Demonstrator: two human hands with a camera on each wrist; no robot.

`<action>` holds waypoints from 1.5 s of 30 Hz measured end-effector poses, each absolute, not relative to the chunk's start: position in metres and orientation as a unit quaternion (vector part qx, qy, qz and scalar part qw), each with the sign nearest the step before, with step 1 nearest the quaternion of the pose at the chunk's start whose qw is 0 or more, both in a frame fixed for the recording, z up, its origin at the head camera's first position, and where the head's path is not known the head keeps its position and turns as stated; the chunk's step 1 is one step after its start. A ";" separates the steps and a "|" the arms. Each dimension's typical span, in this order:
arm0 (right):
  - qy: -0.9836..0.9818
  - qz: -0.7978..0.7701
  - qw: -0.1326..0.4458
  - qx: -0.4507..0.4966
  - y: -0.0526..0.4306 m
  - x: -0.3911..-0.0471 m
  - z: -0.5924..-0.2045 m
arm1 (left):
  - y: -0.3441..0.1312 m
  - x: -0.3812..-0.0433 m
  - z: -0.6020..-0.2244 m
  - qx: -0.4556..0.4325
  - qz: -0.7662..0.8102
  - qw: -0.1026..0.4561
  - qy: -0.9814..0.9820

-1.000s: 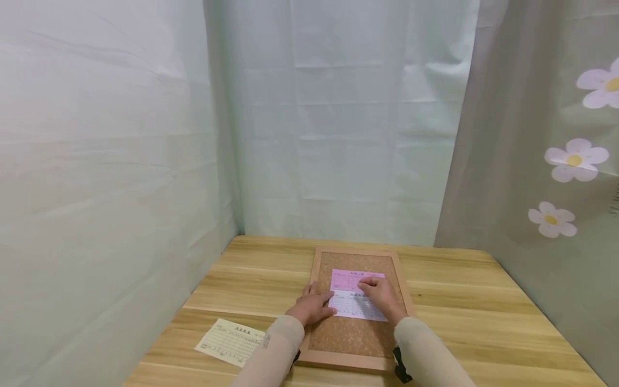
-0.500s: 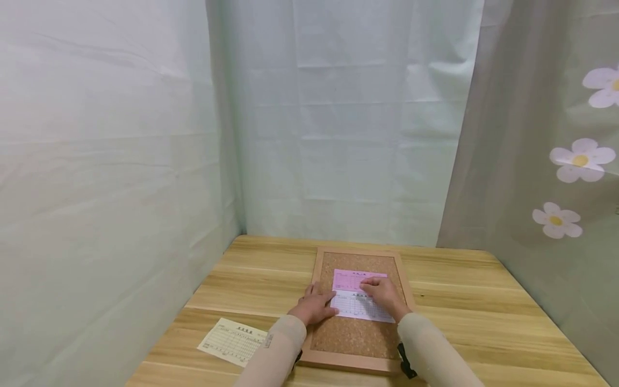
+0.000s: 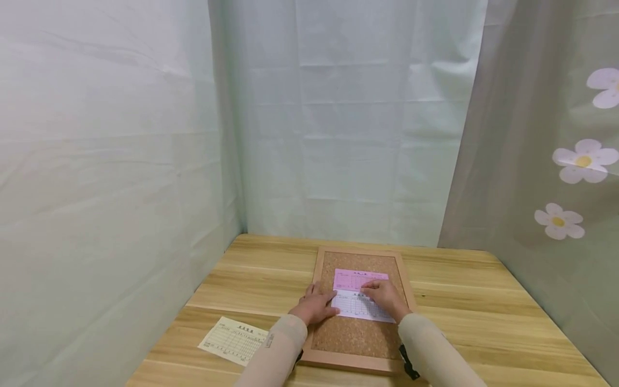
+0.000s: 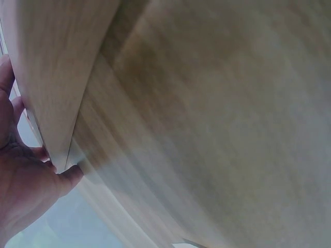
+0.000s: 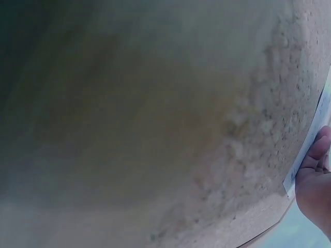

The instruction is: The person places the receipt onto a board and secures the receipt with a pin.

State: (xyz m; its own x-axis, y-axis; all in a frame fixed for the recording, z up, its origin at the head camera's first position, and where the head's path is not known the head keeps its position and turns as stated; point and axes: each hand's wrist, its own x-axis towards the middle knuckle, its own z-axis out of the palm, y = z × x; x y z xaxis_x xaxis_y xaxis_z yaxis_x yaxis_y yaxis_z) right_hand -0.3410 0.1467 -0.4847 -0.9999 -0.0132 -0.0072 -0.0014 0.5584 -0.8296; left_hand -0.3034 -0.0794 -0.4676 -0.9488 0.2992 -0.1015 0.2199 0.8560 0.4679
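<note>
A wood-framed cork board [image 3: 355, 341] lies flat on the table. On it a pink printed slip [image 3: 345, 279] sits above a white printed slip [image 3: 355, 307], their edges meeting. My left hand [image 3: 311, 309] rests over the board's left frame, fingers spread, thumb at the white slip's left edge. In the left wrist view its fingers reach over the wooden frame [image 4: 57, 67]. My right hand [image 3: 385, 299] has thumb and forefinger pinched together where the two slips meet; I cannot tell what small thing is between the fingertips. That hand also covers the white slip's upper right.
A yellow printed slip [image 3: 233, 339] lies on the wooden table [image 3: 483, 317] left of the board, partly under the left sleeve [image 3: 273, 349]. Pale curtains [image 3: 348, 134] stand behind and at both sides; the right one bears white flowers.
My right fingertips have shifted slightly down from the pink slip toward the white slip's top edge. The left hand stays on the frame. The head view has turned a little.
</note>
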 end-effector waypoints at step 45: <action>0.906 -0.423 -0.023 0.007 0.138 -0.339 -0.491 | -0.079 -0.305 -0.470 0.137 0.223 0.083 0.961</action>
